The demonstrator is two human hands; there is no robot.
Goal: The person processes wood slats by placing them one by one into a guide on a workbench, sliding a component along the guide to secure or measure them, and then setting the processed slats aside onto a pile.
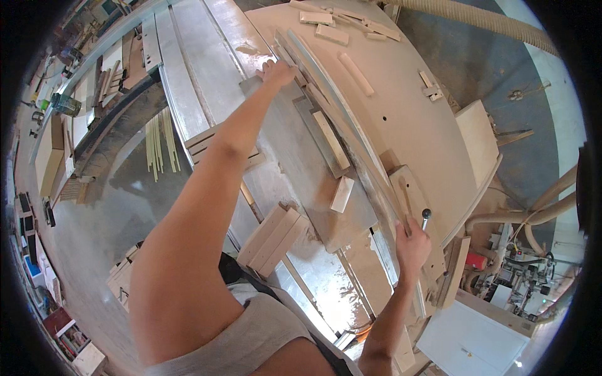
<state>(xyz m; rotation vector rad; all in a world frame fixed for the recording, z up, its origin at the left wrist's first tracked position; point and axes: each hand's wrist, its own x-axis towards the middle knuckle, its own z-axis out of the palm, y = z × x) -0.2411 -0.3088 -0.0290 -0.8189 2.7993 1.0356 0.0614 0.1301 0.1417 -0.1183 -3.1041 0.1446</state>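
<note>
Metal counter (pixel 194 44), wood bits everywhere. So the left hand (pixel 276 73) is stretched out to the far end of the long rail (pixel 345 109), fingers partly bent; can't tell if it's gripping anything. Right hand (pixel 412 249) is down at the near end, fingers curled in right by the black-knobbed lever (pixel 426 214), but can't tell whether it's actually holding it. The rail runs lengthwise between the 2 hands. Just left of it are a pale wood strip (pixel 331 139) and 1 small block (pixel 342 194). Left arm covers part of a slotted wood piece (pixel 202 145). More offcuts (pixel 332 34) sit on the tan board (pixel 407 106). Far left there's a glass jar (pixel 66 104), contents too small to tell.
</note>
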